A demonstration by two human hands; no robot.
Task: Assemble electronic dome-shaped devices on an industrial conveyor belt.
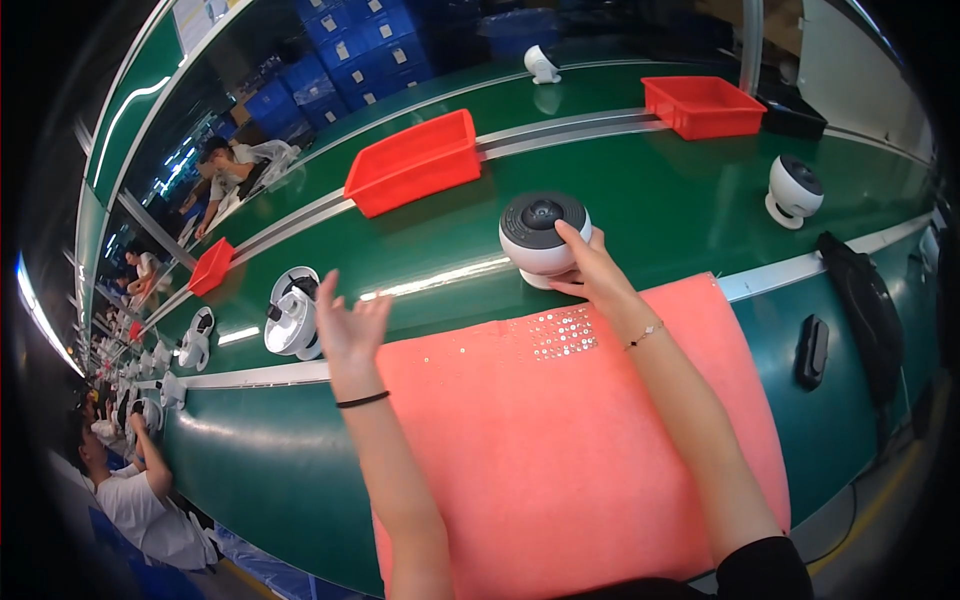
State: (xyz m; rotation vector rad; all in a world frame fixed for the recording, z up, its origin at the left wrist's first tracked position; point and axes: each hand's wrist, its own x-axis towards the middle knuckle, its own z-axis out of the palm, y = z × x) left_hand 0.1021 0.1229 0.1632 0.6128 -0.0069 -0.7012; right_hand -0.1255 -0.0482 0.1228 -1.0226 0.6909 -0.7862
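Observation:
My right hand (598,268) grips a round white security camera (525,258) with a black front and a dark central lens, at the far edge of the pink cloth (560,450). The thumb and fingers press on its right side, and its small white base shows underneath. My left hand (352,335) is raised with fingers spread and nothing in it. Just left of those fingers stands a white housing (290,330), its hollow inside and dark parts facing out. Small shiny screws (566,335) lie in rows on the cloth, between my hands, with a few scattered leftward.
Red bins (415,170) line the metal rail across the green belt. A finished-looking white camera (795,190) stands at right, another (541,66) at the back. A black tool (812,352) and dark cloth (862,320) lie at right. Co-workers (150,490) sit along the left.

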